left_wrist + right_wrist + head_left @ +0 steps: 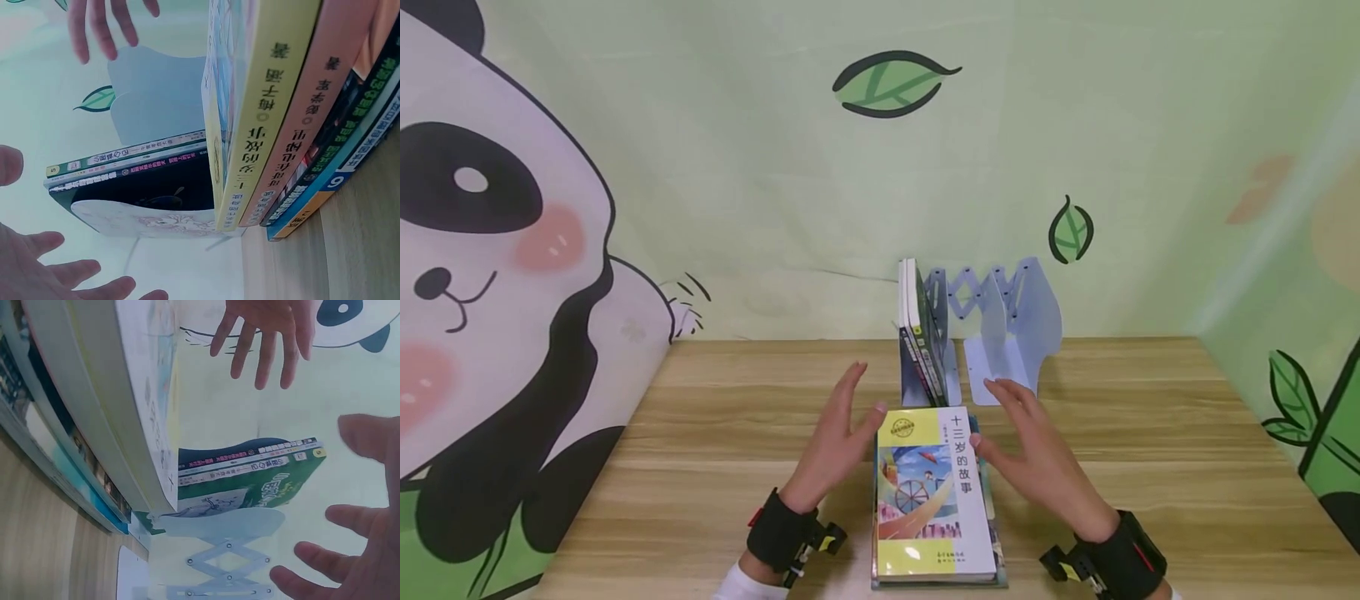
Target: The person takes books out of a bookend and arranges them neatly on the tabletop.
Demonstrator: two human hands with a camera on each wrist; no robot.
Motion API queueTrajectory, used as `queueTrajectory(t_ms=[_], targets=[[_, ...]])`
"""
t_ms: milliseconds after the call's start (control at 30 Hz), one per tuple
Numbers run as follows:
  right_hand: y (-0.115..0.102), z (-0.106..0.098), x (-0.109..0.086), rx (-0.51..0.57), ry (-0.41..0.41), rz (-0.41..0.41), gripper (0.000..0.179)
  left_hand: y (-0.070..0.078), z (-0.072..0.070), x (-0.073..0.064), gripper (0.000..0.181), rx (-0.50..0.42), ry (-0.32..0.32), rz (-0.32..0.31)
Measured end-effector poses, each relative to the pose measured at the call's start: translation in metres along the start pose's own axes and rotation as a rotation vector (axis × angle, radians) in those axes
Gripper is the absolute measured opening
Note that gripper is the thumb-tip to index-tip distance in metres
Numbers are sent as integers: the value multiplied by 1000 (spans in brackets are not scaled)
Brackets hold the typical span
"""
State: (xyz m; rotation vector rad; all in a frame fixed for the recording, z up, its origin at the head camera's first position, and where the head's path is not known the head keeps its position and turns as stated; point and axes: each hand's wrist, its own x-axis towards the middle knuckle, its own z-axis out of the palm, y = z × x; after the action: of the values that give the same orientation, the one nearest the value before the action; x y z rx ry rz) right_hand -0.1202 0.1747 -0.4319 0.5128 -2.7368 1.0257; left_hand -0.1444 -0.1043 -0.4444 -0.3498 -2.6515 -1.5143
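Observation:
A stack of books lies flat on the table, its top book (pixel 917 492) showing a yellow and white cover with a colourful picture. My left hand (pixel 835 446) hovers at the left of the stack's far end, fingers extended and thumb near the top book's edge. On the other side my right hand (pixel 1045 462) is held likewise, thumb tip at the cover's right edge in the head view. Neither hand grips anything. The left wrist view shows several spines, among them a yellow spine (pixel 269 119) and a pink spine (pixel 315 112).
Just behind the stack stands a pale blue folding book rack (pixel 1030 325) with scissor links. Several thin books (pixel 917 333) lean in its left section. The wooden table (pixel 745 392) meets a green printed backdrop (pixel 760 167) with a panda and leaves.

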Motion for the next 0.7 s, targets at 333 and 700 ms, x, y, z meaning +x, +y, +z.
queueTrajectory(t_ms=[333,700], targets=[[0,-5,0,16,15,-41,77,6,4,-3,76,10,-41,46],[1,-9,-1,-13,-1,-55,80,41,3,20,81,67,2,198]])
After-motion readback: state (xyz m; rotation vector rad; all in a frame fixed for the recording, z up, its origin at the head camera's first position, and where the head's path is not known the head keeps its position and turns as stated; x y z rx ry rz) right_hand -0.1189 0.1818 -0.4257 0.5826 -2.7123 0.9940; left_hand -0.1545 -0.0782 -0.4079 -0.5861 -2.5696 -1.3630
